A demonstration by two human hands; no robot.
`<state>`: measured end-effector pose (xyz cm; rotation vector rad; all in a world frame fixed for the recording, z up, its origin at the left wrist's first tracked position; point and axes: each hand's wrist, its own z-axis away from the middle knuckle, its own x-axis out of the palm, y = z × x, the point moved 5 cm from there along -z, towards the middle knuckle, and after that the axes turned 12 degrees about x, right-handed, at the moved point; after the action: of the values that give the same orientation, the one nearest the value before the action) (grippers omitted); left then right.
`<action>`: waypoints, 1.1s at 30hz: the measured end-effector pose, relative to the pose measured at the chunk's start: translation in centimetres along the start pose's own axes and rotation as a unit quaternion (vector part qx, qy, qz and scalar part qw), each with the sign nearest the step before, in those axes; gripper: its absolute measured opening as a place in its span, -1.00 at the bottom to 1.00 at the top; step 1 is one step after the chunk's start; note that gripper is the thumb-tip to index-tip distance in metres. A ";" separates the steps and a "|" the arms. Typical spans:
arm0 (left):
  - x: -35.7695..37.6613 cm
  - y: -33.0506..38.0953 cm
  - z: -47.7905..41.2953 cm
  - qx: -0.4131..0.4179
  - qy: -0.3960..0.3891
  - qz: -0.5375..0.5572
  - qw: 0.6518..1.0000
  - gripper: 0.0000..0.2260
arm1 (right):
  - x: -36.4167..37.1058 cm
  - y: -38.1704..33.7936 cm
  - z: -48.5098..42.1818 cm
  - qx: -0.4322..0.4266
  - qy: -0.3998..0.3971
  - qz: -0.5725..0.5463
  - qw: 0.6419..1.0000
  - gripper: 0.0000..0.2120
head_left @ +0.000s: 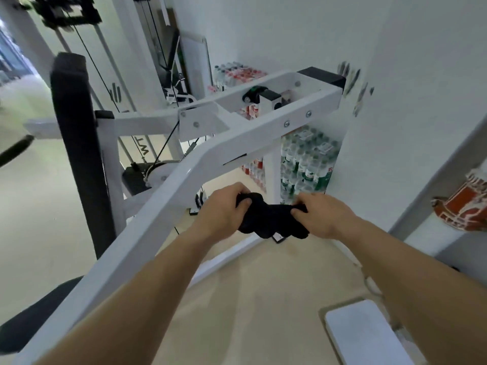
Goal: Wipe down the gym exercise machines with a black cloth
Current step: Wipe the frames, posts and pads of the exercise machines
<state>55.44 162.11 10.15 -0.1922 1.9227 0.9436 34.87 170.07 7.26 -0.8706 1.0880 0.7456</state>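
A bunched black cloth is held in mid-air between both hands, just to the right of a gym machine's sloping white steel arm. The left hand grips the cloth's left end, fingers curled round the fabric. The right hand clutches its right end, fingertips dug into the folds. A small tag hangs from the cloth's lower edge. The bolted white arm climbs from the lower left corner of the view to a black end cap close to the wall. A tall black pad stands upright behind it on the left, and a black seat shows at the lower left. Shrink-wrapped packs of bottled water are stacked on the floor against the wall beyond the hands
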 end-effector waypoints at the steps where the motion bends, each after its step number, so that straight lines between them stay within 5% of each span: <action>1: -0.5 0.1 -0.3 0.000 0.001 0.005 1.000 -0.90 | -0.3 -0.2 -0.2 0.014 -0.001 0.006 1.000 -0.69; 6: -0.7 0.7 -2.3 0.012 0.000 0.039 0.999 -0.87 | -1.8 -3.3 -0.6 -0.024 0.005 -0.120 0.992 -0.63; 11: 1.1 0.5 -4.9 -0.016 -0.013 0.054 0.998 -0.88 | -2.1 -5.3 -2.0 -0.063 -0.082 -0.307 0.946 -0.76; 14: 2.0 -1.0 -6.0 -0.048 -0.008 0.049 0.998 -0.93 | -0.6 -4.7 -4.2 -0.051 -0.168 -0.365 0.914 -0.61; 18: 3.6 -3.1 -7.8 -0.106 0.007 0.034 0.994 -0.77 | 2.3 -3.8 -8.2 -0.099 -0.232 -0.316 0.915 -0.62; 22: 5.7 -5.5 -8.9 -0.175 0.005 0.006 0.985 -0.73 | 4.8 -2.6 -12.4 -0.138 -0.235 -0.245 0.931 -0.92; 33: 10.7 -15.6 -10.3 -0.310 0.094 -0.017 0.946 -0.68 | 12.4 0.7 -23.5 -0.106 -0.226 -0.176 0.952 -0.60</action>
<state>50.31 146.96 -4.29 -0.7020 1.7229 1.5316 27.99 150.86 -9.77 -0.9822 0.4352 0.7201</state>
